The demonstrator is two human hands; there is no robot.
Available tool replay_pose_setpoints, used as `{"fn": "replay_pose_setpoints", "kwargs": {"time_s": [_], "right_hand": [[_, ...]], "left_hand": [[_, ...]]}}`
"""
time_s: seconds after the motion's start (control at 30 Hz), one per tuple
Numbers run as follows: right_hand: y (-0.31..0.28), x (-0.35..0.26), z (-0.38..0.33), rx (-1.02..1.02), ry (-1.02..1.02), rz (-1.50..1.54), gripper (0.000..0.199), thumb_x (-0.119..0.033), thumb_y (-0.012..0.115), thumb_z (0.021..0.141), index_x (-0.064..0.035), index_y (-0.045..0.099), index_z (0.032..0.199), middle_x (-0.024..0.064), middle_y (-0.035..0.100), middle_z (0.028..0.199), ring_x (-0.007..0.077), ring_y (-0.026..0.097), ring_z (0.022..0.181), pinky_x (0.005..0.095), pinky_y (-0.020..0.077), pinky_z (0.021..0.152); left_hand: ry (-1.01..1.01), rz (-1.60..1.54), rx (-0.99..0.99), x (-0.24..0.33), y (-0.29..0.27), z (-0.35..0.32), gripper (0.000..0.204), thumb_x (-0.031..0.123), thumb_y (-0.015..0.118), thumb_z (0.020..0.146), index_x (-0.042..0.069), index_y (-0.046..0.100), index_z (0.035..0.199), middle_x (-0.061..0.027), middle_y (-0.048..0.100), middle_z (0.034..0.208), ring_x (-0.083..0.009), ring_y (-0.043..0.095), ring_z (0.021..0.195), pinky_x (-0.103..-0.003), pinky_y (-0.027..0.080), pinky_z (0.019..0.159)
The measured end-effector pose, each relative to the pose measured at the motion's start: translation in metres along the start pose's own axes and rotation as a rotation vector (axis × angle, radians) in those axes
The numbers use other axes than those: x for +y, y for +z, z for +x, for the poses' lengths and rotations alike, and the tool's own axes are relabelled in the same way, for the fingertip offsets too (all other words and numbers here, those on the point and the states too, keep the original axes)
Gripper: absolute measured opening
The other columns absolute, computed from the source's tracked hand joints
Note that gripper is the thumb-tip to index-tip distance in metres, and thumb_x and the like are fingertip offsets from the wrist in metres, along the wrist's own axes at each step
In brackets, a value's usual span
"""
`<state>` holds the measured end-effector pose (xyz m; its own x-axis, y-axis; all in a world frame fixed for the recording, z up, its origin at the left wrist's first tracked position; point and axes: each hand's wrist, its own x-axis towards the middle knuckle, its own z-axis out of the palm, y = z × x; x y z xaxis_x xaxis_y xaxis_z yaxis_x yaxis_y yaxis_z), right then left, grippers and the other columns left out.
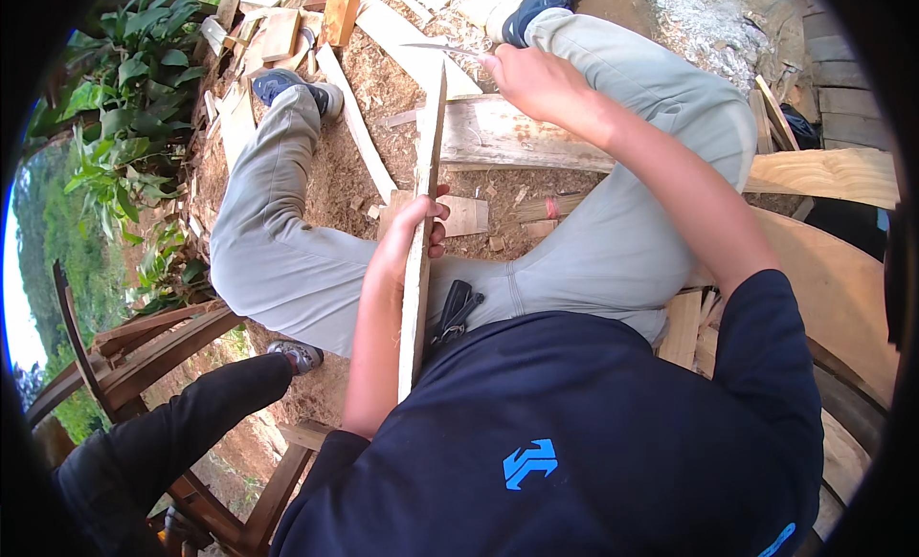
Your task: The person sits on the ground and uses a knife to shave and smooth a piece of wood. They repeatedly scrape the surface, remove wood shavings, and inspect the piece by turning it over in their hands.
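Note:
My left hand [410, 230] is closed round the middle of a long, narrow wooden stick [417, 294]. The stick stands lengthwise before me, its tapered end pointing away and its near end against my dark shirt. Farther out and to the right, my right hand [541, 81] grips a knife [445, 49]; the handle is hidden in the fist. The thin, pointed blade reaches left past the stick's far tip. Whether blade and wood touch, I cannot tell. Beneath, a weathered board [526, 141] lies across between my legs.
Wood offcuts [280, 34] and long planks lie on shaving-covered ground beyond my feet. A dark key-like item [458, 306] rests at my waist. Another person's dark-trousered leg [206, 423] is at lower left beside wooden rails [153, 366]. Leafy plants [124, 69] grow at far left.

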<state>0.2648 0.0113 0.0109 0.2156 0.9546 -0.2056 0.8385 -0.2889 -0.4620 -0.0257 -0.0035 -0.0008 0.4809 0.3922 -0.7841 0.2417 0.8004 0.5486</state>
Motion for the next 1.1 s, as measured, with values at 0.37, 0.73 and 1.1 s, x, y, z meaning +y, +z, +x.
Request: {"fn": "replay_pose_setpoints", "kwargs": {"time_s": [0.37,0.73,1.1], "right_hand": [[0.023,0.015,-0.058,-0.216,-0.211,-0.026,0.046,-0.042,0.041,0.107,-0.0038,0.066,0.105,0.0241,0.072,0.093,0.0436,0.07,0.091,0.0538,0.0551,0.08],[0.085,0.023,0.056,0.042,0.105,-0.162,0.046,-0.039,0.038,0.108,-0.004,0.068,0.108,0.0197,0.076,0.1,0.0357,0.074,0.098,0.0481,0.0586,0.08],[-0.006,0.019,0.023,0.013,-0.119,-0.047,0.057,-0.046,0.034,0.108,0.0006,0.067,0.109,0.0275,0.071,0.104,0.0451,0.068,0.1,0.0532,0.0524,0.089]], "left_hand": [[-0.021,0.059,0.017,-0.005,0.006,0.0,0.062,0.029,0.061,0.084,0.006,0.051,0.141,0.0002,0.053,0.092,-0.0092,0.046,0.068,-0.025,0.038,0.057],[-0.024,-0.015,0.061,0.009,-0.004,0.006,0.064,0.031,0.059,0.08,0.005,0.052,0.138,0.0009,0.052,0.09,-0.0094,0.043,0.065,-0.027,0.036,0.054],[-0.032,0.052,0.07,0.001,0.011,-0.002,0.06,0.028,0.062,0.081,0.006,0.053,0.136,0.0013,0.052,0.09,-0.0086,0.045,0.066,-0.025,0.036,0.055]]}}
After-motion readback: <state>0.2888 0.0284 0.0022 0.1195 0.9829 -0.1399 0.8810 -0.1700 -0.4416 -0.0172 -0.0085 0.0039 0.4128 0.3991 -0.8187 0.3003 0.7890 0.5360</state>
